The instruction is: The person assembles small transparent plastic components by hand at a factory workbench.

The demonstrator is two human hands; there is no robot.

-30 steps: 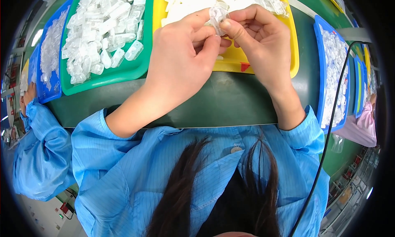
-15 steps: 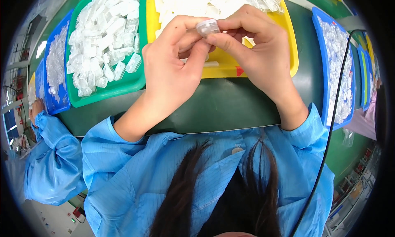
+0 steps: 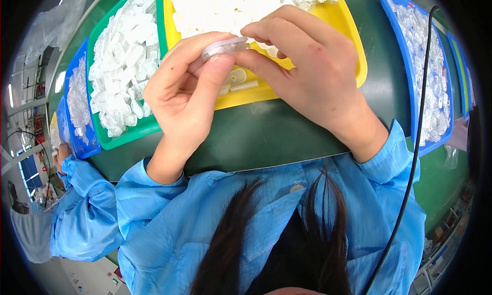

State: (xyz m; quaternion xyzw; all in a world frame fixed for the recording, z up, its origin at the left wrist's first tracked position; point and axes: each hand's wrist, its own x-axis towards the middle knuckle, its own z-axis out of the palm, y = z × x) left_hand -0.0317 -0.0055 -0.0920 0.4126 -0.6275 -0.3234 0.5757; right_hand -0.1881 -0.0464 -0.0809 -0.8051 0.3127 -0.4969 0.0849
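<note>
My left hand (image 3: 184, 85) pinches a small, rounded clear plastic case with a whitish rim (image 3: 224, 48) between thumb and fingers, above the front of the yellow tray (image 3: 353, 44). My right hand (image 3: 312, 69) is at the case's right end. Its thumb tip touches or nearly touches the case, while the index finger is raised apart from it. Below the hands, inside the yellow tray, lie a white rounded piece (image 3: 237, 76) and a white strip (image 3: 244, 86). A bright pile of white pieces (image 3: 210, 10) fills the tray's far part.
Left of the yellow tray, a green tray (image 3: 148, 128) holds many clear plastic cases. Blue trays (image 3: 87, 150) of clear parts stand farther left and at right (image 3: 414, 90). A black cable (image 3: 417, 126) hangs down the right side. Another person's blue sleeve (image 3: 87, 218) is at left.
The case and my left hand have moved left and slightly down. My right index finger has lifted off the case and that hand has opened. The whole view has shifted a little.
</note>
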